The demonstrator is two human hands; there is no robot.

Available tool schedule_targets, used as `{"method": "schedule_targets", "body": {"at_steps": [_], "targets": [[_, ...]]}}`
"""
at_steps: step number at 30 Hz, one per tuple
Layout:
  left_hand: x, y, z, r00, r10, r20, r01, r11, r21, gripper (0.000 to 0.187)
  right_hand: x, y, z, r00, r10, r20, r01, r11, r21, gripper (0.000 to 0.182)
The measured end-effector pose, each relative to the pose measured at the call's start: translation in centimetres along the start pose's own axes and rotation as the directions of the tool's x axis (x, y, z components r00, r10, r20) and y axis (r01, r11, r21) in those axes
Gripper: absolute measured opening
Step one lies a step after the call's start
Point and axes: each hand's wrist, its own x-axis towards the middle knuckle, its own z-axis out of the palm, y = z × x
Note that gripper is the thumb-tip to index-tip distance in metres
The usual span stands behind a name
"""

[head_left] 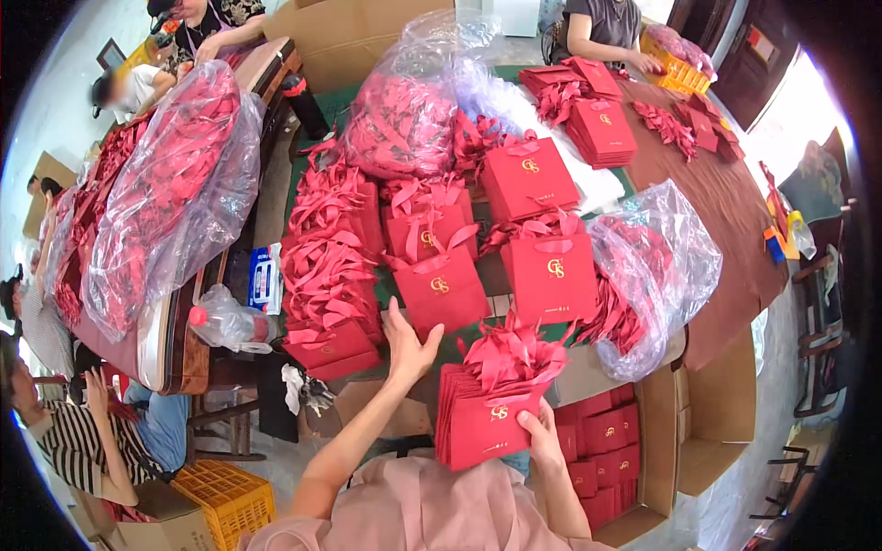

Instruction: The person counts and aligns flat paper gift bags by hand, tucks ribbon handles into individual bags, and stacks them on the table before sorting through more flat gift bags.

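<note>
My right hand (544,433) grips a bundle of red paper gift bags (482,427) in front of my chest, thumb on the front face below a gold logo. Red ribbon loops spill from the tops of these bags. My left hand (411,347) is open, fingers spread, with nothing in it. Its fingertips are right by the lower left edge of a red gift bag (441,292) at the front of the middle row. To its left lies a long row of ribboned bags (331,294). More bags (553,275) stand in a row to its right.
Clear plastic sacks (401,124) of red bags crowd the table, one sack (657,266) at the right. An open cardboard box (657,432) of red bags sits below right. A plastic bottle (230,320) and wipes pack (265,278) lie left. Several people work around the tables.
</note>
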Motion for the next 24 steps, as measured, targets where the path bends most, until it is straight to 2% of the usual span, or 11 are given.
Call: {"method": "schedule_targets", "body": {"at_steps": [3,4,8,10,12,13,17,19,21,23,24], "targets": [[0.9,0.0,1.8,0.996,-0.088,-0.032,0.093,0.967,0.239,0.102,0.0,1.0,-0.7,1.000,0.005,-0.028,-0.006,1.000,-0.018,0.049],[1.0,0.2,1.9,0.995,-0.088,-0.036,0.094,0.966,0.239,0.102,0.0,1.2,-0.9,1.000,0.007,-0.021,-0.008,0.999,-0.031,0.048],[0.7,1.3,1.8,0.982,-0.172,-0.080,0.131,0.921,-0.367,0.089,0.1,1.7,-1.0,1.000,0.010,-0.017,-0.011,0.999,-0.031,0.048],[0.9,1.3,1.5,0.983,-0.137,-0.125,0.074,0.908,-0.412,0.078,0.1,1.8,-1.2,1.000,0.022,-0.020,-0.022,0.999,-0.034,0.048],[1.9,0.5,0.9,0.992,0.017,-0.124,-0.040,0.981,-0.190,0.070,0.1,1.5,-1.0,0.999,0.020,-0.027,-0.021,0.999,-0.028,0.048],[2.9,2.0,0.3,0.989,0.045,-0.144,-0.085,0.954,-0.287,0.064,0.1,1.4,-0.9,0.999,0.019,-0.034,-0.019,1.000,-0.024,0.047],[7.6,3.1,0.3,0.983,0.120,-0.138,-0.161,0.923,-0.349,0.063,0.4,1.7,-1.1,1.000,0.001,-0.009,-0.001,1.000,-0.009,0.047],[9.2,2.1,1.2,0.978,0.079,-0.194,-0.092,0.994,-0.060,0.064,0.5,1.9,-1.3,1.000,0.027,0.003,-0.027,1.000,-0.009,0.047],[9.8,0.3,2.3,0.980,0.043,-0.194,-0.054,0.997,-0.049,0.070,0.6,2.0,-1.2,1.000,0.022,0.001,-0.022,1.000,-0.004,0.047],[9.7,0.4,2.9,0.958,-0.041,-0.284,0.101,0.975,0.199,0.078,0.6,2.0,-1.2,1.000,0.031,-0.003,-0.031,1.000,-0.004,0.047],[9.6,0.4,3.1,0.951,-0.151,-0.270,0.190,0.973,0.127,0.089,0.6,2.0,-1.2,1.000,0.029,-0.001,-0.029,1.000,-0.004,0.047]]}}
